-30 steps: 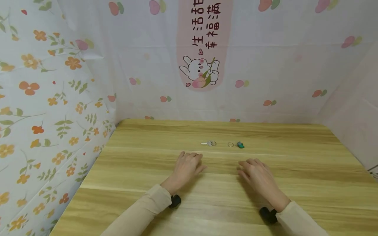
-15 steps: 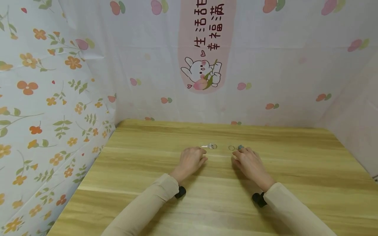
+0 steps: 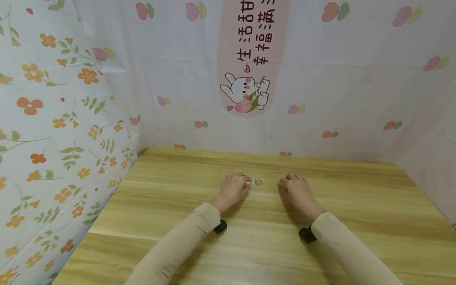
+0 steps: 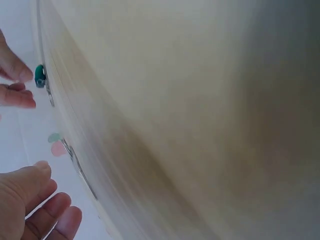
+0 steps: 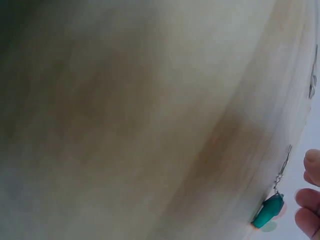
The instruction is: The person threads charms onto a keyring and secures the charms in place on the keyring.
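A small silver key [image 3: 253, 182] on a ring lies on the wooden table [image 3: 249, 249]. My left hand [image 3: 238, 183] rests just left of it with fingers loosely curled; in the left wrist view the fingertips [image 4: 47, 200] are close to the key [image 4: 80, 170] but apart from it. To the right lies a green charm [image 5: 267, 211] on a metal ring [image 5: 284, 162]. My right hand [image 3: 293, 183] covers the charm in the head view, with only the ring [image 3: 278, 184] showing. In the right wrist view its fingertips [image 5: 307, 197] hover beside the charm and hold nothing.
Flower-print cloth walls [image 3: 64, 118] close in the table at the left, back and right. A black wrist camera [image 3: 220, 226] sits under each cuff. Bare wood stretches around both hands.
Both hands have slid forward across the table, the left up to the key and the right over the green charm and ring. The key and the charm have not moved.
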`<move>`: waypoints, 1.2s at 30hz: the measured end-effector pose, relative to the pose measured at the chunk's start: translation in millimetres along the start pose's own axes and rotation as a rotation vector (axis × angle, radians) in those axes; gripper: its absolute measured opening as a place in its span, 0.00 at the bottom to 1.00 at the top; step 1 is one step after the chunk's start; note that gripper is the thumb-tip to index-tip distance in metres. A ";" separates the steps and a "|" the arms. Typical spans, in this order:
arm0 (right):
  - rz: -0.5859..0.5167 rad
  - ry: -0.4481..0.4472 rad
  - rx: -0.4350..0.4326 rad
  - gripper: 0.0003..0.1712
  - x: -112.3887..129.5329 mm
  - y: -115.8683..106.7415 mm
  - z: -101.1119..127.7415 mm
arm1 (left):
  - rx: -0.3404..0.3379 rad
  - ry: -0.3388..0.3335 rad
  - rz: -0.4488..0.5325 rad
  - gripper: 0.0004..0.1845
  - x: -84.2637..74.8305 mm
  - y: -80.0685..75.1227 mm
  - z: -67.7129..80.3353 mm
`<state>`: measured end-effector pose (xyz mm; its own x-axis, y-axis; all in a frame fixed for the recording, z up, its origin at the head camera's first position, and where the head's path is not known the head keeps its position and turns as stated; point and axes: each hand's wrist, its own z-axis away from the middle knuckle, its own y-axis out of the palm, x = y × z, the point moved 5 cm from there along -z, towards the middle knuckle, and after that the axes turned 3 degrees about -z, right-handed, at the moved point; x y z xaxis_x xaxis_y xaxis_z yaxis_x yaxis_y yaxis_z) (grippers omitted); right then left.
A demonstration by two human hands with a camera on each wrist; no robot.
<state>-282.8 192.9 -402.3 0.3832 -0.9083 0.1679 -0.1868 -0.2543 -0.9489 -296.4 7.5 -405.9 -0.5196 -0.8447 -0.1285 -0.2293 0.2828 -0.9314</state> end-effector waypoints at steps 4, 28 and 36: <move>-0.015 -0.019 0.011 0.15 -5.9 3.1 -2.6 | 0.030 -0.002 0.012 0.11 4.3 4.9 -6.4; 0.059 -0.066 0.137 0.05 -4.4 16.8 -18.0 | 0.201 0.024 -0.048 0.09 -11.0 21.6 -29.5; 0.130 -0.079 0.151 0.06 -5.6 19.7 -19.5 | 0.218 0.018 -0.051 0.07 -12.7 24.7 -33.4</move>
<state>-306.3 186.5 -416.7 0.4357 -0.8998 0.0251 -0.1038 -0.0779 -0.9915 -323.0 40.4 -415.9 -0.5269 -0.8466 -0.0753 -0.0736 0.1337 -0.9883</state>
